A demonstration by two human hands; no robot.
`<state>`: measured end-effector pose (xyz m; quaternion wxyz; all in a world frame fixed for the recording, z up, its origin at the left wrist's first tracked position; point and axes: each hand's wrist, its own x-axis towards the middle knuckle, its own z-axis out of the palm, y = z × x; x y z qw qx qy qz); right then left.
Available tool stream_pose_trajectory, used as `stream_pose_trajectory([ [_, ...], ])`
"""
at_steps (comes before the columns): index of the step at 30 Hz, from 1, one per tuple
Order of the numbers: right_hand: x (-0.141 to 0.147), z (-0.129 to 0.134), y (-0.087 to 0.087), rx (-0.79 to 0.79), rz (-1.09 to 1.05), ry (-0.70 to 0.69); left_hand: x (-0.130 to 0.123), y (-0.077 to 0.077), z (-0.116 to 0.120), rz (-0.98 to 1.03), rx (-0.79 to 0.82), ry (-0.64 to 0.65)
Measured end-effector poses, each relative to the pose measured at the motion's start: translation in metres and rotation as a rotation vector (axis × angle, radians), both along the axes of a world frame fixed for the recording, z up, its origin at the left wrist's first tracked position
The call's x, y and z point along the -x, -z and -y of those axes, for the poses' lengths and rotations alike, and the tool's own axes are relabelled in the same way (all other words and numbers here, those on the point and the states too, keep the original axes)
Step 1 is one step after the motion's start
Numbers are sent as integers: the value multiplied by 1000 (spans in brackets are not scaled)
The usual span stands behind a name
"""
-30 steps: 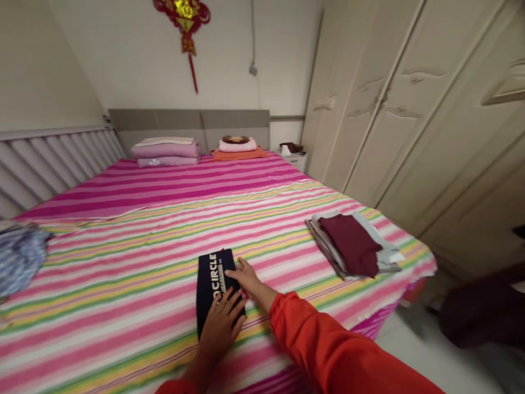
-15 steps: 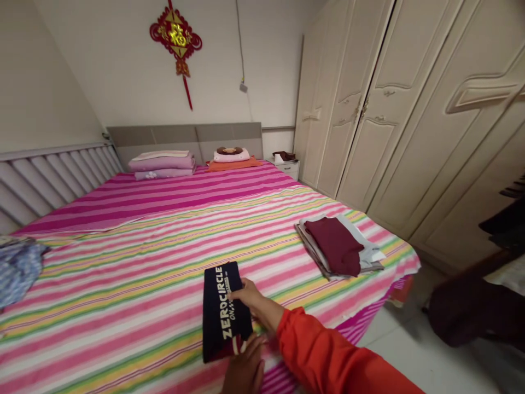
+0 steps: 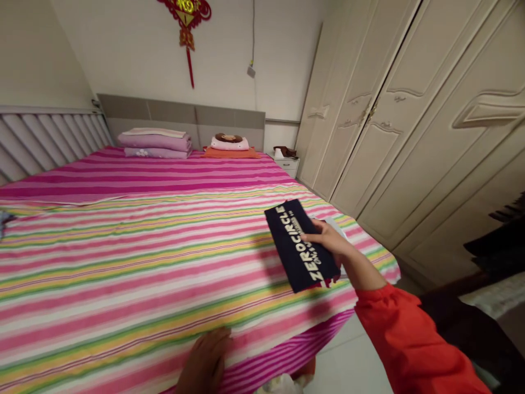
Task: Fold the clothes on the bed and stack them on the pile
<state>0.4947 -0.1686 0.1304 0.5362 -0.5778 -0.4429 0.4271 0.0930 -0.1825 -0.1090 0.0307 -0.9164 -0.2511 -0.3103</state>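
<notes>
My right hand (image 3: 328, 239), with a red sleeve above the wrist, grips the right edge of a folded navy garment (image 3: 283, 241), thumb on top. Pale letters reading ZEROCIRCLE run along it, and some dark red cloth shows at its near edge. The garment is lifted, casting a shadow on the striped bedsheet (image 3: 143, 262). Behind it, a stack of folded clothes (image 3: 340, 227) is mostly hidden, only a grey part showing. Low in the view, my left hand (image 3: 207, 355) rests on the sheet near the bed's front edge, fingers extended and holding nothing.
Folded purple bedding (image 3: 156, 143) and a pink pillow (image 3: 229, 143) on orange cloth lie by the headboard (image 3: 229, 120). A tall cream wardrobe (image 3: 369, 153) stands along the right. A white nightstand (image 3: 287, 164) is in the far corner. Blue cloth (image 3: 5, 219) shows at the left edge.
My right hand has lifted the folded navy garment off the bed and carried it right, toward the clothes stack. My left hand has let go of it and sits further left.
</notes>
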Motion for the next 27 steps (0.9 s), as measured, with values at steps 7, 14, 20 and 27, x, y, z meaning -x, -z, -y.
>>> stream_pose_trajectory([
  [7, -79, -4, 40, 107, -68, 250, 0, -6, -2, 30, 22, 13],
  [14, -99, -6, 58, 167, -132, 233, 5, 0, -3, -28, 26, -5],
  [20, -113, -14, 50, 242, 41, 146, 7, 0, -6, -82, 41, 2],
  [27, -87, -36, 53, 144, 761, 501, 7, -1, -6, -86, 54, -6],
])
